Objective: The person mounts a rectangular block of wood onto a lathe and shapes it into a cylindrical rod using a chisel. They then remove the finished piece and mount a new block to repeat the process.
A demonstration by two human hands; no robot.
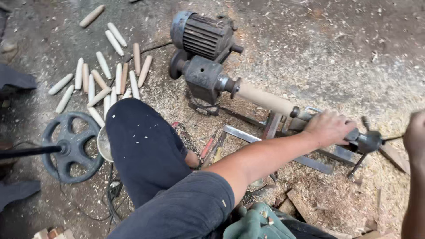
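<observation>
A pale wooden cylinder (265, 99) is mounted on a small floor lathe, between the dark headstock (204, 79) and the metal tailstock (366, 141). My left hand (328, 128) reaches across and closes over the tailstock's near end, just past the cylinder's right tip. My right hand (416, 136) is half cut off by the right edge of the frame. It sits at the outer end of a thin crank rod (392, 138) that sticks out of the tailstock, and its fingers are hidden.
An electric motor (201, 34) stands behind the headstock. Several turned wooden pegs (104, 82) lie at the upper left. A cast wheel on a rod (71, 147) lies by my knee (141, 141). Hand tools (211, 148), flat steel rails (248, 136) and shavings surround the lathe.
</observation>
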